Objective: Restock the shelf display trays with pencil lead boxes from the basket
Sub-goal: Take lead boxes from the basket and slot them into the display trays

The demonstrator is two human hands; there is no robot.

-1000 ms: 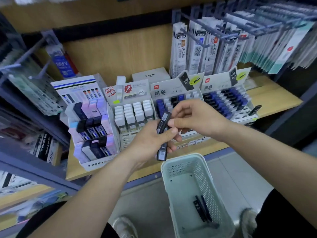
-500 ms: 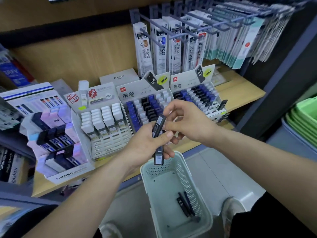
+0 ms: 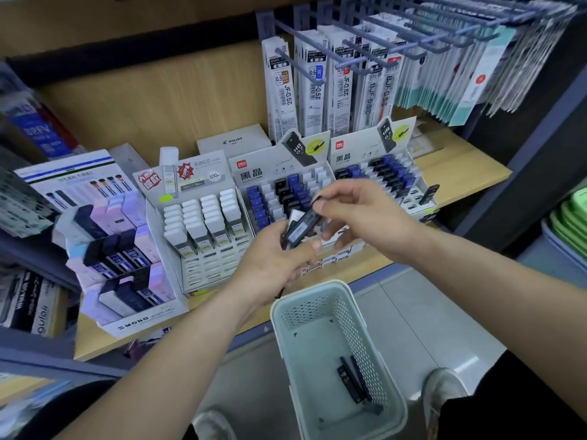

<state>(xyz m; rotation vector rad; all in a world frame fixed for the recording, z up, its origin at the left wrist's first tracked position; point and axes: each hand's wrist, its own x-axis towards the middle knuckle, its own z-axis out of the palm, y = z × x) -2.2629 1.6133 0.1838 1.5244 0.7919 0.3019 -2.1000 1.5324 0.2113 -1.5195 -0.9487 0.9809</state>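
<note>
I see my left hand [image 3: 273,265] at frame centre clenched round a small stack of pencil lead boxes [image 3: 300,228], long axis slanting up to the right. My right hand [image 3: 359,214] pinches the top box's upper end; the display tray [image 3: 279,198] lies just behind, so I judge right is nearer

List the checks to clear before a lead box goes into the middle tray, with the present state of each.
1. Lead box gripped: ok, left hand and right hand both pinch it.
2. Only one box in the hands: cannot tell, a paler edge shows beside it.
3. Free slots in the middle tray: ok, white gaps show among the blue and black boxes.
4. Stock left in the basket: ok, a few dark boxes lie on its floor.
5. Box grade matches tray: cannot tell, label blurred.
</note>
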